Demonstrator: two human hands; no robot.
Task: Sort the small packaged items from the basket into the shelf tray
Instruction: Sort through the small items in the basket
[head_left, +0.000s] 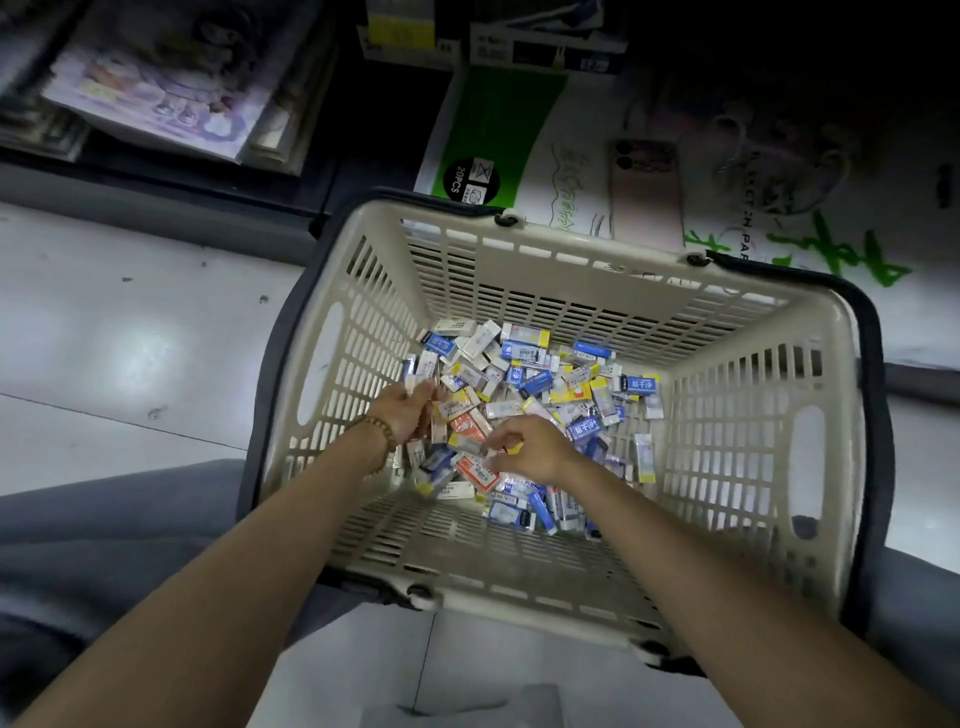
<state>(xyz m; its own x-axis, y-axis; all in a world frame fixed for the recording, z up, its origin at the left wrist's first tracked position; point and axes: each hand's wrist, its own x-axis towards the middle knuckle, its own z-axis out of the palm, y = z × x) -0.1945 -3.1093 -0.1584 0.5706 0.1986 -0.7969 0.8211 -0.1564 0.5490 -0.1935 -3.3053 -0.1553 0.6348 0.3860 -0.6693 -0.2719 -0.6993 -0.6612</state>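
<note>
From the head camera, a cream plastic basket (587, 291) stands on a pale, glossy tiled floor (130, 338); its walls are cut through with rows of narrow slots, its rim is rounded, and dark handles (878, 415) lie folded down along the outside. Across its bottom lies a loose heap of small packs (540, 374): little flat oblong blocks in printed sleeves, mostly blue and white, some yellow-ended, a few orange.

The left hand (408, 410), a string of wooden beads (375, 427) round its wrist, is down in the heap by the left wall; its fingers are curled in and grip a few of the packs, white ends showing between them. The right hand (524, 449) is palm-down over the middle of the heap; its fingers are bent, and the tips come together with the thumb on a pale pack (467, 445) lying on top (how firm the pinch is I cannot tell).

Beyond the basket lies a green-and-white ream of paper (493, 130) with a round black label; a pinkish phone (647, 192) rests flat on it. To the upper left is a blurred stack of illustrated books (156, 88); grey trouser cloth (104, 545) fills the lower left.
</note>
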